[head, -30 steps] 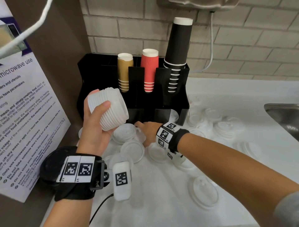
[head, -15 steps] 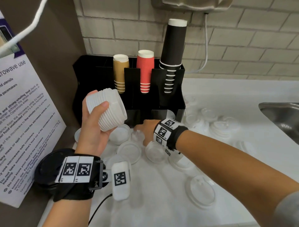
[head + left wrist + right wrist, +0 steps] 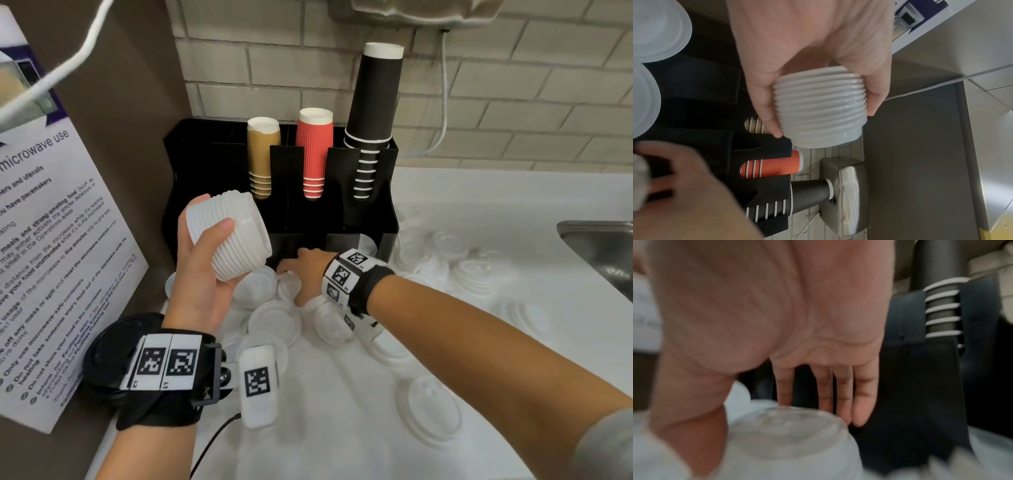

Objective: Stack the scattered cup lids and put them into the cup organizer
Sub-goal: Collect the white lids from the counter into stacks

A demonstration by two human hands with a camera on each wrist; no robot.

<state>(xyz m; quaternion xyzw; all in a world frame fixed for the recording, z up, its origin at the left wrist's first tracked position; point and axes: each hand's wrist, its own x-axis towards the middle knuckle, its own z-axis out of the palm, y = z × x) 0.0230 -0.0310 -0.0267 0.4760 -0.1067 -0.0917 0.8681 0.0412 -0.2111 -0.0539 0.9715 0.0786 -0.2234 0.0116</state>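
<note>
My left hand [image 3: 214,214] grips a tilted stack of white cup lids [image 3: 236,240] above the counter's left end, thumb on one side and fingers on the other [image 3: 823,121]. The black cup organizer [image 3: 191,164] stands right behind it against the brick wall. My right hand [image 3: 291,270] reaches low to the organizer's front. Its straight fingers [image 3: 861,402] touch the far side of a small translucent lid [image 3: 785,425], with the thumb on the near side. That view is blurred. Several loose white lids [image 3: 274,322] lie scattered on the white counter.
Brown cups [image 3: 262,154], red cups [image 3: 313,150] and tall black cups [image 3: 375,96] fill the organizer's slots. More lids [image 3: 476,274] lie to the right, and a large one [image 3: 428,407] is nearer me. A steel sink [image 3: 603,246] is at far right, and a microwave notice [image 3: 51,240] stands at left.
My right hand has edged a little left along the organizer's front onto the small lid. The left hand keeps the lid stack in about the same place.
</note>
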